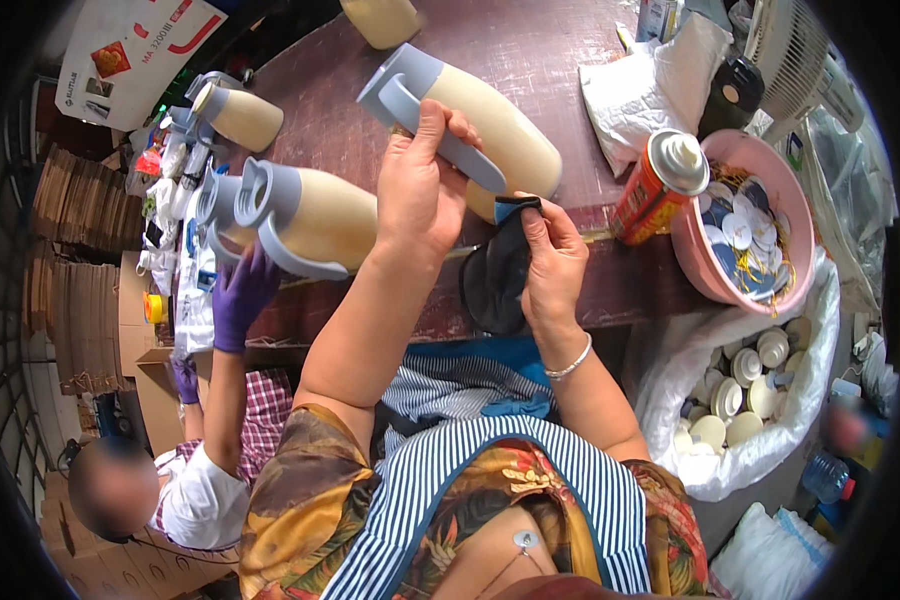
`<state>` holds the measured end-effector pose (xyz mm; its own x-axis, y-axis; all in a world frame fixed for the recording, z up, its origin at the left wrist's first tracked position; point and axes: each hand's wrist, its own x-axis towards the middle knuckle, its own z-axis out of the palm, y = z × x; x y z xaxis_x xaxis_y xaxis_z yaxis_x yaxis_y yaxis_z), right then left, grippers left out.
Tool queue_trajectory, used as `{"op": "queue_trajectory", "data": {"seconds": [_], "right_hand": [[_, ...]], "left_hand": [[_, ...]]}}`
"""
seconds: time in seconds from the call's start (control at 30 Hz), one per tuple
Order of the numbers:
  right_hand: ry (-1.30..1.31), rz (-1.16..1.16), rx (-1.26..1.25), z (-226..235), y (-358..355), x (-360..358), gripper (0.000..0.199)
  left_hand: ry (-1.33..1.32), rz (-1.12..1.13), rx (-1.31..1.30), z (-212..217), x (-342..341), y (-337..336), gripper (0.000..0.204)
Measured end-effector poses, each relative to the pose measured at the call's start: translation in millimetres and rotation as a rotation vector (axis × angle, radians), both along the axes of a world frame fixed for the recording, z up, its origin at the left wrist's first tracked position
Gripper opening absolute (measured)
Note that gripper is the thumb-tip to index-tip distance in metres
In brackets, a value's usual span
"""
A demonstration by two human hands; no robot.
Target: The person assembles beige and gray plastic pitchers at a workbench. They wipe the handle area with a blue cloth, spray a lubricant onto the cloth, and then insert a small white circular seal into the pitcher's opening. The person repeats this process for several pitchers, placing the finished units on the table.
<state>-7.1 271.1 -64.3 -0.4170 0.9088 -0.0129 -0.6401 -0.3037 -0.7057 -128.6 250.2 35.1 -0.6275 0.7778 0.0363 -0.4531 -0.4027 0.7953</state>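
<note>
My left hand [425,185] is closed round the grey-blue handle of a cream jug [505,120], which lies tilted over the table with its grey-blue collar to the upper left. In my right hand [553,260], thumb and fingers pinch the top of a black cloth [495,275] with a blue patch at its upper edge. The cloth hangs down over the table's near edge, close beside the jug's lower side. To the left, two similar jugs [335,205] stand side by side, partly overlapping.
A co-worker's purple-gloved hand [245,295] is at the left jugs. Further jugs [250,120] stand beyond. At right are a red spray can [660,185], a pink basin [685,235] of round discs, a white bag [650,90] and a lined sack [665,400] of cream lids.
</note>
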Motion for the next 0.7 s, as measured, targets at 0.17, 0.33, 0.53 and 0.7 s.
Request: {"op": "queue_trajectory", "data": {"seconds": [0.17,0.33,0.53,0.7], "right_hand": [[0.0,-0.093,-0.084,10.9,-25.5,26.2,0.023],[-0.053,-0.087,-0.038,26.6,-42.6,25.5,0.023],[0.043,0.03,-0.259,23.8,-35.9,30.1,0.024],[0.104,0.141,-0.223,23.2,-41.5,40.1,0.018]], "left_hand": [[-0.029,0.011,0.032,2.9,42.6,-27.0,0.023],[-0.07,0.07,0.089,1.8,78.0,-34.5,0.026],[0.032,0.134,0.097,-7.3,95.0,-40.9,0.026],[0.011,0.12,0.13,-6.0,91.9,-44.6,0.029]]}}
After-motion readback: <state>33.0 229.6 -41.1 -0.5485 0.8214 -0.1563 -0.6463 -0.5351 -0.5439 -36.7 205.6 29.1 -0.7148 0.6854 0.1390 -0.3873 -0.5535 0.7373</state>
